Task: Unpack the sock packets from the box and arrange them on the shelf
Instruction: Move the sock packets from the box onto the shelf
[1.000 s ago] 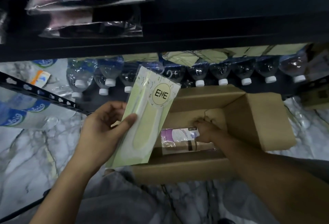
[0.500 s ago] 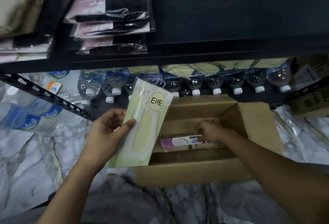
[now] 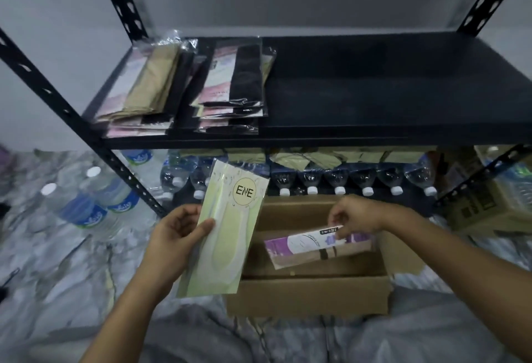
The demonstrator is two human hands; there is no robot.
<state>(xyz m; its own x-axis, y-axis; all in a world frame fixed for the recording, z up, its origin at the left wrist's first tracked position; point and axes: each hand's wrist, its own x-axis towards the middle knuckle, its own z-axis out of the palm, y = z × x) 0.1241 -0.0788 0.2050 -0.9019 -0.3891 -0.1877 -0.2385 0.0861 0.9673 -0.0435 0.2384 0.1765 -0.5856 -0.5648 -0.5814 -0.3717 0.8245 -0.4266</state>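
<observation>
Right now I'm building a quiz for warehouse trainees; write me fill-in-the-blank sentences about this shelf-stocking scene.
1. The left hand holds a pale green packet printed with the letters ____.
2. The right hand pinches a purple-and-white packet over the open cardboard ____.
3. Stacked packets lie on the black shelf at its ____ end in the picture.
4. The water bottles under the shelf have ____ caps.
Missing words: ENE; box; left; white.
</observation>
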